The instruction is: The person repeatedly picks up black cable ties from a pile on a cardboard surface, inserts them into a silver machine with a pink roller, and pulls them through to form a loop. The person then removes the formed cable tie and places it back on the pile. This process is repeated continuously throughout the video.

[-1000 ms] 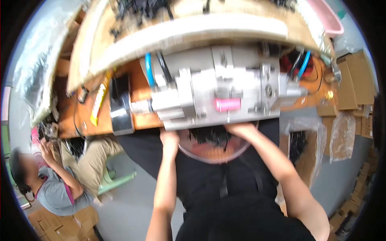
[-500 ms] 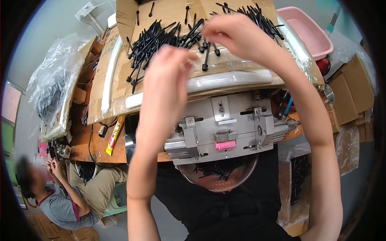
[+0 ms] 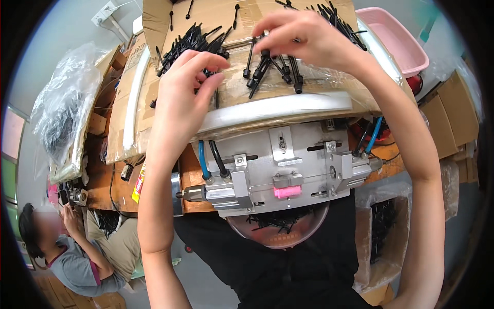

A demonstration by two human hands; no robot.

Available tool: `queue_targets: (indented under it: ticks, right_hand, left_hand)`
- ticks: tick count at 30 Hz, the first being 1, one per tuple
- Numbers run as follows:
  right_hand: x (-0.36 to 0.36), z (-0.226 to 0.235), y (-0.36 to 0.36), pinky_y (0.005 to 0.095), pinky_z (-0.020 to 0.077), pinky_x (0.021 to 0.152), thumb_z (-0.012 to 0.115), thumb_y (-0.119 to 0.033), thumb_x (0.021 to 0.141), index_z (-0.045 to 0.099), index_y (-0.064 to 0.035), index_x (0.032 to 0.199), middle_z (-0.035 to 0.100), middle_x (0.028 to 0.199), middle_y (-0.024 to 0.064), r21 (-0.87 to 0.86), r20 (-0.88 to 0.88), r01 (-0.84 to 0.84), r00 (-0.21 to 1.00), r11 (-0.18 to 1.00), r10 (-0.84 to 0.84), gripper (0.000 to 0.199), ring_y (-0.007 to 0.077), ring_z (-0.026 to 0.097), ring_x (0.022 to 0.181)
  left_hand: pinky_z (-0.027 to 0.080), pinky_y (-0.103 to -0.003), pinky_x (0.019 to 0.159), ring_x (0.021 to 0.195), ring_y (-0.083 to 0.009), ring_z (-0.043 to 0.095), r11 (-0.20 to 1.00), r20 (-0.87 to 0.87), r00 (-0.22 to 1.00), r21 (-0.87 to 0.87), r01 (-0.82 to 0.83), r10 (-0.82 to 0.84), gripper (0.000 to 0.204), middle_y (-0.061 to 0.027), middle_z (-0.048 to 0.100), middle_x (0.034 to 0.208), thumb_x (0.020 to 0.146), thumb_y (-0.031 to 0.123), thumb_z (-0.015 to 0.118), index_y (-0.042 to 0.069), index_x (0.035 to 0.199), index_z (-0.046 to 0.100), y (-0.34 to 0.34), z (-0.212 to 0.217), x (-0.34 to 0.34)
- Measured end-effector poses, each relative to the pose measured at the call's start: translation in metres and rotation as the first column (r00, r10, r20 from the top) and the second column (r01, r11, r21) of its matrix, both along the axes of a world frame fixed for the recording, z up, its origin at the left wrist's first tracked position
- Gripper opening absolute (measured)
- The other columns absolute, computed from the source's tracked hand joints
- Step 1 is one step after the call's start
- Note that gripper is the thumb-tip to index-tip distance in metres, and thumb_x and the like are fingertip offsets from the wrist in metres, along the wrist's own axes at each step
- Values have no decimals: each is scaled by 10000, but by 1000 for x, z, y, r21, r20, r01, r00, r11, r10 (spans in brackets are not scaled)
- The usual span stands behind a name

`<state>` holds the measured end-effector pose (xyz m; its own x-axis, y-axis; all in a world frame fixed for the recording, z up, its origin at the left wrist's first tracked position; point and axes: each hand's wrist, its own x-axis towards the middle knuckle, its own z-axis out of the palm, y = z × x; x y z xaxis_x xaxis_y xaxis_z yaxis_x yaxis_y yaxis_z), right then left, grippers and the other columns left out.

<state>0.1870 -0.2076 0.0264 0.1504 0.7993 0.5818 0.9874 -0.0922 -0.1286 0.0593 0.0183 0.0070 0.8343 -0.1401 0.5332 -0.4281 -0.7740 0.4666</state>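
Note:
Thin black rods with thick collared ends lie in a loose pile [image 3: 190,44] on a cardboard tray [image 3: 234,85]. My left hand [image 3: 182,92] is over the near edge of this pile, fingers curved and thumb apart, with dark rods showing behind the gap. To its right, my right hand [image 3: 309,41] has its fingers bent around the upper ends of some black rods [image 3: 265,67], which fan out below it; how many it grips is hidden. Nearer me stands a metal fixture [image 3: 278,180] with side clamps and a pink block [image 3: 287,192] at its front middle.
A clear bowl [image 3: 280,238] of black parts sits below the fixture. Blue and black hoses [image 3: 203,159] run to the fixture. A pink basin [image 3: 393,38] stands far right. At left, another person [image 3: 77,257] sits working near a plastic-covered heap [image 3: 67,108].
My left hand has moved left and slightly down, uncovering the fixture's left clamp and hoses. My right hand has stayed near the rods, now with several clustered beneath its fingers.

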Motion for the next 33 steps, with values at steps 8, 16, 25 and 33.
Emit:
queue_targets:
  ticks: [8, 16, 25, 33]
  right_hand:
    - [-45, 38, -35, 259, 553, 761, 639, -80, 935, 621, 49, 1183, 716, 1024, 133, 329, -648, 299, 762, 896, -17, 280, 137, 675, 930]
    - [-84, 28, -81, 260, 572, 663, 602, -223, 986, 596, 48, 1169, 710, 1010, 179, 483, -662, 384, 749, 787, 40, 327, 227, 713, 897]
    - [-103, 21, -87, 241, 551, 576, 594, -206, 990, 625, -3, 1108, 714, 956, 158, 573, -580, 340, 811, 746, 77, 236, 202, 710, 799]
    - [-116, 21, -98, 255, 525, 596, 600, -170, 974, 651, -18, 1123, 709, 983, 139, 564, -615, 360, 784, 744, 87, 218, 185, 684, 805]
  left_hand:
    - [482, -288, 673, 678, -153, 545, 976, -68, 989, 165, 143, -133, 193, -65, 595, 826, 801, -4, 704, 28, 990, 685, -32, 0, 31]
    - [506, -338, 708, 768, -250, 637, 961, -31, 987, 226, 162, -160, 200, -127, 637, 891, 762, -91, 674, -13, 946, 669, -30, -6, 28]
    - [474, -417, 789, 882, -347, 600, 937, 182, 970, 337, 91, -160, 90, -150, 590, 901, 810, -59, 645, -24, 891, 624, -29, -8, 36]
    - [508, -339, 735, 843, -272, 656, 960, 80, 973, 200, 198, -218, 162, -135, 639, 882, 821, -79, 623, -12, 968, 640, -25, 1, 29]
